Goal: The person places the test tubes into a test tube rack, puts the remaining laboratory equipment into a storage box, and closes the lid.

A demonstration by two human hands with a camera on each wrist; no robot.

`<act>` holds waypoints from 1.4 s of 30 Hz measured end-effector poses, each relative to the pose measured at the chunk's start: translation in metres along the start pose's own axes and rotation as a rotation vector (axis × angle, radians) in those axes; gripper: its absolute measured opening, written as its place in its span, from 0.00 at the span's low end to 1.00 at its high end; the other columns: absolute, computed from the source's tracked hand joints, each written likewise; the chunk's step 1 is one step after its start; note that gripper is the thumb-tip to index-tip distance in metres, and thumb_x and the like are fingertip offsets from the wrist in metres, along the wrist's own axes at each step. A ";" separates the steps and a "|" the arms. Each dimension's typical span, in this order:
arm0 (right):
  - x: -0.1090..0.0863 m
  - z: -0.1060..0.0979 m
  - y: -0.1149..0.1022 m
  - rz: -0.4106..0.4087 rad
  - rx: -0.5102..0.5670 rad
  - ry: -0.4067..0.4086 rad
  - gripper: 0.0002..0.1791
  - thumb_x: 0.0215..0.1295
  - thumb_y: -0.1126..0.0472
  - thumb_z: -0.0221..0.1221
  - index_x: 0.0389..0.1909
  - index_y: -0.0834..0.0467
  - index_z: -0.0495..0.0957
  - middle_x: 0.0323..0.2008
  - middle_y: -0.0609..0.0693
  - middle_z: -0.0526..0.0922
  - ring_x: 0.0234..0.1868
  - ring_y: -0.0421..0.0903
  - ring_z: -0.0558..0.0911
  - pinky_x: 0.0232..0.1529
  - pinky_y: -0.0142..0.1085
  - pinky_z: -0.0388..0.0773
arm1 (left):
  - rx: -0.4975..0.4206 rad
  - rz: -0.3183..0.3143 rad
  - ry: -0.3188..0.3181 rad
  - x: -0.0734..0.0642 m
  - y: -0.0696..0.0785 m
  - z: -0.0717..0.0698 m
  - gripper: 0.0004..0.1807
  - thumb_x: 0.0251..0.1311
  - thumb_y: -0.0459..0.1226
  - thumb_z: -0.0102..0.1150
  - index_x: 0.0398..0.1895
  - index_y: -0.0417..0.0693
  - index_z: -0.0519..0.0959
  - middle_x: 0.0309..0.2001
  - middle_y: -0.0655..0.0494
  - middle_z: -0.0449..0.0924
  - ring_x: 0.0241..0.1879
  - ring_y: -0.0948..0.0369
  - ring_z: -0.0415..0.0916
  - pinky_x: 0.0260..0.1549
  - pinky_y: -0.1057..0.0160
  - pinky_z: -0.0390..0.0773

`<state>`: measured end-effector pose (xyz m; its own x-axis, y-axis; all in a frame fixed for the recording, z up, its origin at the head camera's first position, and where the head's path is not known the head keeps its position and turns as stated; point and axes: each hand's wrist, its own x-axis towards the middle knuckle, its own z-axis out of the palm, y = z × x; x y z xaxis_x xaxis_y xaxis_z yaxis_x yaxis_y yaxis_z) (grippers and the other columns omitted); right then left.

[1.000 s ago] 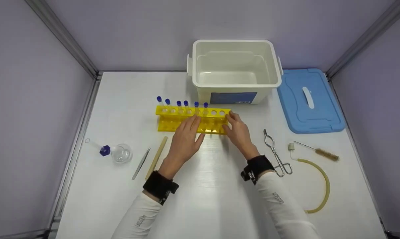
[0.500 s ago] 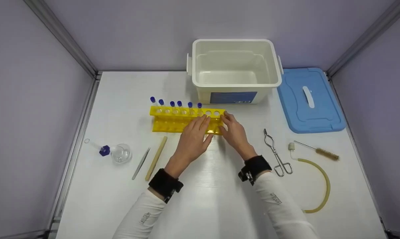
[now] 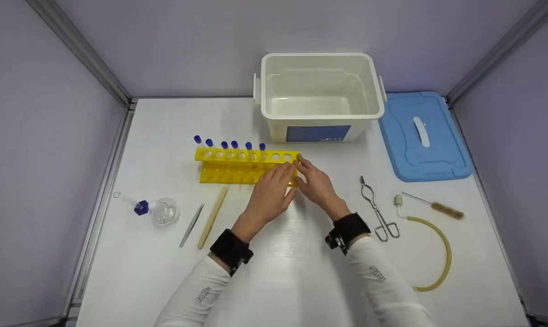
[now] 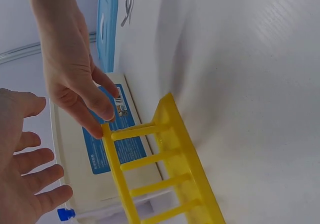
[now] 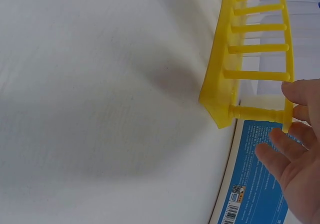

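A yellow test tube rack [image 3: 231,175] stands on the white table, its back row holding several test tubes [image 3: 234,144] with blue caps. At the rack's right end, my right hand [image 3: 318,184] pinches the top corner; in the right wrist view the thumb [image 5: 300,89] lies at the upper bar, with several fingertips reaching past the end. My left hand [image 3: 271,193] is in front of the rack's right part, fingers extended. In the left wrist view its fingers [image 4: 35,161] are spread and hold nothing.
Behind stands an open white bin [image 3: 319,119], with its blue lid [image 3: 430,154] on the right. Crucible tongs [image 3: 374,206], a tube brush [image 3: 446,210] and rubber tubing [image 3: 445,254] lie right. On the left lie a glass flask [image 3: 165,212], tweezers [image 3: 191,225] and a wooden stick [image 3: 212,218].
The rack with its tubes has slid left and slightly nearer. My right hand has moved left with it, while my left hand has shifted right along the front of the rack.
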<state>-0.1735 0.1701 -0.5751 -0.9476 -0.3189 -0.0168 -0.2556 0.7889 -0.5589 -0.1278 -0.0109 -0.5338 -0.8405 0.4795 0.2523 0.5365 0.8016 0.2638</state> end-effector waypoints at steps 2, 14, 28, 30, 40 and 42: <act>-0.001 -0.001 0.000 -0.021 0.014 -0.011 0.31 0.77 0.60 0.60 0.76 0.65 0.67 0.80 0.60 0.64 0.74 0.62 0.74 0.72 0.55 0.74 | 0.014 0.007 -0.010 0.001 -0.001 0.004 0.32 0.74 0.47 0.61 0.75 0.41 0.71 0.72 0.45 0.77 0.70 0.49 0.75 0.70 0.50 0.77; -0.007 -0.001 0.013 -0.012 0.078 0.026 0.29 0.78 0.63 0.57 0.75 0.68 0.67 0.78 0.61 0.68 0.76 0.61 0.73 0.76 0.55 0.71 | 0.112 0.024 -0.091 0.008 -0.002 0.029 0.32 0.74 0.47 0.61 0.75 0.42 0.71 0.71 0.46 0.77 0.70 0.50 0.75 0.70 0.51 0.77; -0.020 -0.022 0.026 0.019 0.025 0.151 0.23 0.76 0.62 0.59 0.69 0.64 0.77 0.71 0.64 0.77 0.71 0.64 0.77 0.71 0.57 0.75 | 0.126 -0.041 -0.181 0.025 -0.002 0.052 0.31 0.74 0.46 0.60 0.75 0.41 0.71 0.77 0.42 0.69 0.78 0.44 0.65 0.77 0.46 0.68; -0.020 -0.026 0.026 0.003 0.020 0.182 0.23 0.75 0.63 0.60 0.68 0.65 0.77 0.70 0.64 0.78 0.70 0.64 0.78 0.71 0.57 0.75 | 0.115 -0.068 -0.180 0.027 -0.001 0.054 0.32 0.75 0.46 0.60 0.76 0.41 0.70 0.78 0.41 0.67 0.80 0.44 0.62 0.78 0.45 0.66; -0.018 -0.045 0.021 -0.055 0.008 0.250 0.23 0.75 0.63 0.60 0.67 0.65 0.78 0.68 0.65 0.79 0.69 0.65 0.79 0.70 0.58 0.76 | 0.112 -0.179 -0.212 0.034 0.000 0.067 0.39 0.74 0.46 0.62 0.82 0.41 0.60 0.83 0.40 0.56 0.84 0.43 0.52 0.82 0.46 0.60; -0.017 -0.050 0.021 -0.062 -0.010 0.260 0.22 0.75 0.63 0.60 0.67 0.65 0.78 0.67 0.65 0.80 0.68 0.65 0.79 0.69 0.58 0.76 | 0.108 -0.181 -0.220 0.036 0.001 0.068 0.40 0.74 0.45 0.62 0.82 0.41 0.59 0.84 0.41 0.55 0.84 0.43 0.51 0.82 0.47 0.59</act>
<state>-0.1723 0.2183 -0.5456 -0.9471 -0.2222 0.2316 -0.3154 0.7778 -0.5437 -0.1626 0.0310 -0.5881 -0.9243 0.3817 -0.0003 0.3752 0.9088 0.1825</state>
